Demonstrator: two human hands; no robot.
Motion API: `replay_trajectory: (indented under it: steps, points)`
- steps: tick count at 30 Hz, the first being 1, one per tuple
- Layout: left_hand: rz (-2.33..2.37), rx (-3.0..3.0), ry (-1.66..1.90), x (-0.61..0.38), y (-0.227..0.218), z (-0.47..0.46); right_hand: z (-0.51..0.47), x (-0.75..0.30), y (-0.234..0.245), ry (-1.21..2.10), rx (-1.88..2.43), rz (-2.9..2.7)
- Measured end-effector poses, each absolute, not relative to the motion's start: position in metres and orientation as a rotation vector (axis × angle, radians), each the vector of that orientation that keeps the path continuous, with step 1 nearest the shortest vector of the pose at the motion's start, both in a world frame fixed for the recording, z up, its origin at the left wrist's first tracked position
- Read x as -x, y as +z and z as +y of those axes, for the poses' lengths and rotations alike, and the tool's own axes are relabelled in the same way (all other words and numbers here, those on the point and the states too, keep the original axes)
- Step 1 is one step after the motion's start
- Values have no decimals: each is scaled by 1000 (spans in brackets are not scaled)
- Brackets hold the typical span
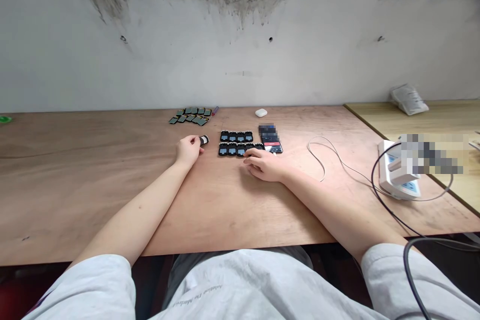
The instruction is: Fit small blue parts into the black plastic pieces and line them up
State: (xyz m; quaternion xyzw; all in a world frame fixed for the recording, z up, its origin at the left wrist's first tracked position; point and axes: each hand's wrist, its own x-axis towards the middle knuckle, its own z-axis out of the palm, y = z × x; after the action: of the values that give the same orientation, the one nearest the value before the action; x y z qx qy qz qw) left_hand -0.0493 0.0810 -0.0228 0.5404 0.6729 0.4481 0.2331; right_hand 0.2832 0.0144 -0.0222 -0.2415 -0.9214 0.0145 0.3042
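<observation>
My left hand (188,151) is closed, its thumb and fingers pinching a small black case (204,140) with a pale face. That piece is held just above or on the wooden table; I cannot tell which. To its right lie two rows of similar small black cases (232,149) with bluish-grey windows. My right hand (264,165) hovers or rests at the near edge of the front row, fingers loosely bent and apart, nothing visible in them. Its fingers partly cover the right end of that row. A phone (273,147) with a lit screen lies just beyond this hand.
Several small green-grey flat modules (190,119) lie in two rows at the back, beside a purple-handled tool (215,110). A white rounded case (261,112) sits near the wall. At right are a white cable (339,161), a power strip (408,190) and a plastic bag (408,99).
</observation>
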Motion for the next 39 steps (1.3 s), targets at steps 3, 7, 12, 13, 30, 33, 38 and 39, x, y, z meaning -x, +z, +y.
replay_trajectory:
  steps: [3,7,12,13,30,33,38,39]
  points:
    - [1779,-1289,1269,47,-19,82,15,-283,-23,43,641,-2443]
    - [1640,-1069,1415,50,-14,85,15,-283,-23,38,650,-2444]
    - [1624,-990,1400,55,-14,88,14,-283,-22,53,646,-2446]
    - [1641,-1013,1401,55,-15,88,14,-283,-22,53,645,-2447]
    - [1847,-2460,761,30,-25,95,15,-281,-24,38,638,-2487]
    - [1875,-2484,694,25,-23,98,16,-281,-24,18,650,-2486]
    - [1935,-2499,570,21,-20,100,16,-282,-21,4,650,-2486]
    - [1916,-2512,551,22,-21,100,16,-283,-20,3,650,-2487]
